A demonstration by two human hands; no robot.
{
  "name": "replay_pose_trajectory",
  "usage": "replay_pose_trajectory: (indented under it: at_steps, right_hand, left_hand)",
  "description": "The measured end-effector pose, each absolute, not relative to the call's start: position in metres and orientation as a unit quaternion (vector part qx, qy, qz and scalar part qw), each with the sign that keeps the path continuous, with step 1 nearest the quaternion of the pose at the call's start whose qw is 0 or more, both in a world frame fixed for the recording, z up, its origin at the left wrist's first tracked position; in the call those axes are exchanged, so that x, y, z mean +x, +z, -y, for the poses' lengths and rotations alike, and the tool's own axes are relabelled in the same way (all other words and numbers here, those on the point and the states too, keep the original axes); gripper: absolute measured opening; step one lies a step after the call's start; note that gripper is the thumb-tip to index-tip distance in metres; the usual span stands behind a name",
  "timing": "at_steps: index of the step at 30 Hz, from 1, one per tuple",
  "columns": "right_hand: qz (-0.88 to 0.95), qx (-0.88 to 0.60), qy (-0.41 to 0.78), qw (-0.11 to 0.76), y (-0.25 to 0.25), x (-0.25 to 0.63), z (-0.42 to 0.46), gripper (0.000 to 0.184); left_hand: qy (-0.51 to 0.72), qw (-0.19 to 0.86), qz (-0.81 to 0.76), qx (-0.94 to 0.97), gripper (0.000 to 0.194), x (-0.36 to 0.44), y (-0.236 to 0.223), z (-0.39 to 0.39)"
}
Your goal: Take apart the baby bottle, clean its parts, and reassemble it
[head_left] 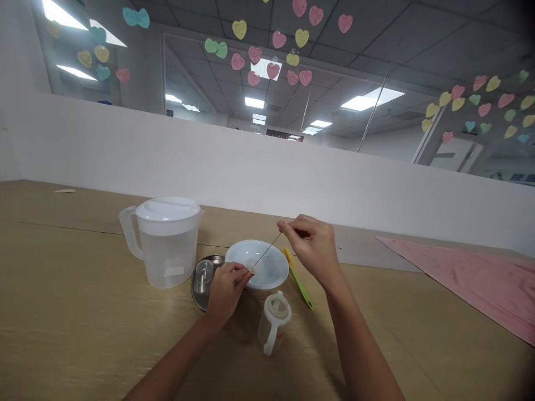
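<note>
My left hand (226, 291) is closed in a pinch on a small translucent piece (251, 264), held over the near left part of a white bowl (273, 273). My right hand (313, 245), higher and to the right, pinches the upper end of a thin dark stick or wire (268, 247). It slants down to the left, and its lower end meets the small piece. Whether the tip goes inside cannot be made out. Behind my left hand, a round metal tray (198, 295) is partly hidden, with a small clear cup (204, 274) on it.
A large lidded plastic jug (169, 250) stands left of the tray. Nearer to me is a small clear pot with a white lid and handle (276, 323). A green-handled brush (301, 287) lies right of the bowl. Pink cloth (472, 278) covers the far right.
</note>
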State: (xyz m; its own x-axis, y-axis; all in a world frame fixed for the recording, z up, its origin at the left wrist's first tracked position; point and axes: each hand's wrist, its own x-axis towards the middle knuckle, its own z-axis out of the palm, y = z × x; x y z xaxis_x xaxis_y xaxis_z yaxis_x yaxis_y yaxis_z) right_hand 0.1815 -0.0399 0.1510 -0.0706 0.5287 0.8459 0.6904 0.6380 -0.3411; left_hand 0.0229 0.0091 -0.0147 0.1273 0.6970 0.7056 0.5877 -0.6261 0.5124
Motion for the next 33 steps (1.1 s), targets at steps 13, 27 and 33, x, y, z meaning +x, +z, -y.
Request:
replay_pose_trajectory:
  at_steps: [13, 27, 33]
  right_hand:
    - [0.654, -0.534, 0.211, 0.493, 0.07, 0.221, -0.084, 0.031]
    - [0.701, -0.646, 0.04, 0.299, 0.047, 0.239, -0.09, 0.015]
    - [0.858, -0.428, 0.228, 0.168, 0.08, 0.211, -0.054, 0.049]
  left_hand:
    - [0.464, 0.006, -0.456, 0.76, 0.028, 0.021, -0.024, -0.008]
    - [0.442, 0.033, -0.442, 0.78, 0.031, 0.025, -0.023, -0.001]
    - [0.47, 0.057, -0.424, 0.772, 0.032, 0.026, -0.021, 0.001]
